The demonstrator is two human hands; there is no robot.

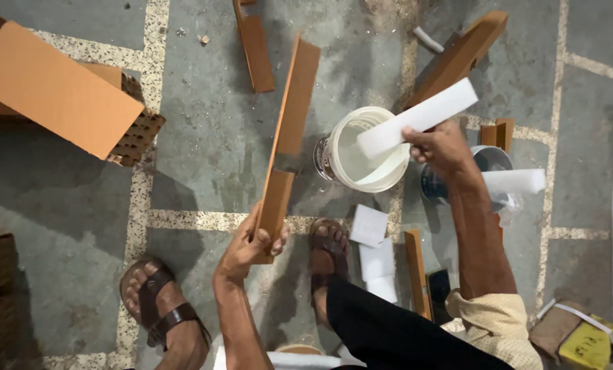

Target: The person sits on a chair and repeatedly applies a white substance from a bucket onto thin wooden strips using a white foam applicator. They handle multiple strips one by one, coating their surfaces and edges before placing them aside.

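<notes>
My left hand grips the near end of a long orange L-shaped strip, which stands out away from me over the floor. My right hand holds a white foam block by its middle, with the block's lower end dipped over the open white bucket of white liquid. The bucket stands on the floor between the two hands, just beyond my right sandalled foot.
Orange strips lie around the bucket. A stack of orange boards sits far left. White foam pieces, a second container and a yellow tool lie to the right. My left foot is at lower left.
</notes>
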